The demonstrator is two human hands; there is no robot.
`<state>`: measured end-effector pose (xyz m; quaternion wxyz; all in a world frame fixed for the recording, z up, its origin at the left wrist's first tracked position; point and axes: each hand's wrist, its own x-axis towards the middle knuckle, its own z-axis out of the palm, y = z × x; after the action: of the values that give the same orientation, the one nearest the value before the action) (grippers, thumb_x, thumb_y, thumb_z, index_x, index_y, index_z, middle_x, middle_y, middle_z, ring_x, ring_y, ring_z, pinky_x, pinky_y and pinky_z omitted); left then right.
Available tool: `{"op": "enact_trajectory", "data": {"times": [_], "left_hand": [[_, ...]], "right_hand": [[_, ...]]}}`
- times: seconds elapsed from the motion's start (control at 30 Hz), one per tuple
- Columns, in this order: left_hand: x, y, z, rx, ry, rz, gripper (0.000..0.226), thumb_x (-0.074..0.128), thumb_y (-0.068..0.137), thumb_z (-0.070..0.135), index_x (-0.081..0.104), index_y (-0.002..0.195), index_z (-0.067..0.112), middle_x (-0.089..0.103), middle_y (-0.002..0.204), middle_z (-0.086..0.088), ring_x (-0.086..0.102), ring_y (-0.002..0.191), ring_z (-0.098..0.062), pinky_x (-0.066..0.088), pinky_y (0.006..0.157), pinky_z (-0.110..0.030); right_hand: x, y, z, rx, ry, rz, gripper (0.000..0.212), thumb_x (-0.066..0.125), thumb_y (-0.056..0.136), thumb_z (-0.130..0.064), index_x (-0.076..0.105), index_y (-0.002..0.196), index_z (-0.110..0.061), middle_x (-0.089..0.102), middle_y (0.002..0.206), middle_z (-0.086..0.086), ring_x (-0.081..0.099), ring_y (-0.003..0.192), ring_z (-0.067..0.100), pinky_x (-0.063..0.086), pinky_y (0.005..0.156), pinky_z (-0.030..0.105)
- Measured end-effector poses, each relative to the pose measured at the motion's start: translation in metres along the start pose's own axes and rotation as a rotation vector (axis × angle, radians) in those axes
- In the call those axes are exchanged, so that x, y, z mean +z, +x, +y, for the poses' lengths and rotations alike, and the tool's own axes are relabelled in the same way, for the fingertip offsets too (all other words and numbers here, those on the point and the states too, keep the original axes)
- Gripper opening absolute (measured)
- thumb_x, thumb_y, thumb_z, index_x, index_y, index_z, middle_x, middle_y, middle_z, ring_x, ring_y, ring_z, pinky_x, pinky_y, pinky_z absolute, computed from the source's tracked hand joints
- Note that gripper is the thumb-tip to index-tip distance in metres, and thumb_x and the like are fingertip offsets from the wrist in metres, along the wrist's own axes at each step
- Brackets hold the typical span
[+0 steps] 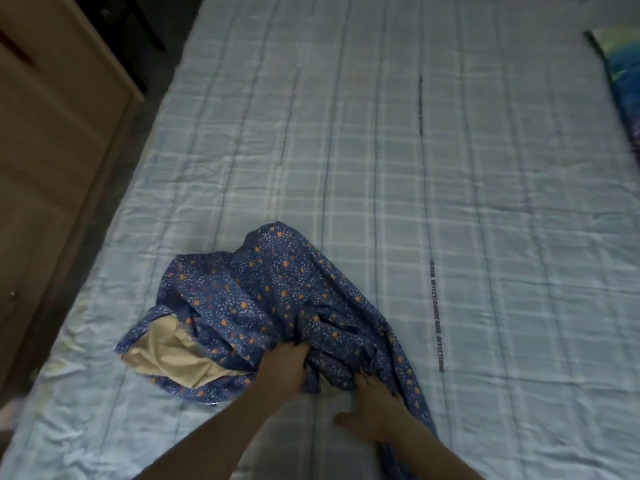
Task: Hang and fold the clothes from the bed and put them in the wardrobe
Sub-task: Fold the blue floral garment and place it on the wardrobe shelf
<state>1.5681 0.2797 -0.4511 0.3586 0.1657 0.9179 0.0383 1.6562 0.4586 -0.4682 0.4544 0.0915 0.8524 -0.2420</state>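
A blue garment (263, 299) with small orange and white flowers lies crumpled on the near part of the bed (450, 202). Its beige lining (166, 355) shows at the left. My left hand (282, 368) has its fingers curled into a bunch of the fabric near the garment's middle. Just to the right, my right hand (374, 407) also reaches into the cloth, its fingertips tucked under a fold and its thumb spread on the sheet.
The bed has a light blue checked sheet. A wooden wardrobe or cabinet (52, 140) stands along the left, with a narrow dark floor gap (138, 109) beside the bed. A blue and green patterned pillow (620, 74) lies at the far right edge.
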Motion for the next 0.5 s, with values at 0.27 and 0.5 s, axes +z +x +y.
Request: {"op": "enact_trajectory", "data": {"times": [0.27, 0.5], "left_hand": [[-0.137, -0.072, 0.049, 0.168, -0.242, 0.166, 0.026, 0.048, 0.091, 0.045, 0.058, 0.103, 0.025, 0.066, 0.111, -0.007, 0.06, 0.104, -0.029, 0.048, 0.082, -0.035], [-0.212, -0.169, 0.063, 0.385, -0.026, 0.22, 0.043, 0.065, 0.082, 0.036, 0.047, 0.119, 0.023, 0.063, 0.112, -0.006, 0.059, 0.104, -0.027, 0.049, 0.085, -0.036]], "right_hand": [[-0.055, -0.074, -0.059, -0.347, 0.73, 0.731, 0.036, 0.069, 0.077, -0.017, 0.061, 0.106, -0.037, 0.066, 0.104, -0.016, 0.062, 0.1, 0.005, 0.049, 0.084, 0.023], [-0.14, -0.184, -0.036, -0.502, 0.17, 1.054, 0.038, 0.052, 0.069, -0.008, 0.07, 0.101, -0.016, 0.061, 0.112, 0.001, 0.053, 0.104, 0.022, 0.045, 0.08, 0.026]]}}
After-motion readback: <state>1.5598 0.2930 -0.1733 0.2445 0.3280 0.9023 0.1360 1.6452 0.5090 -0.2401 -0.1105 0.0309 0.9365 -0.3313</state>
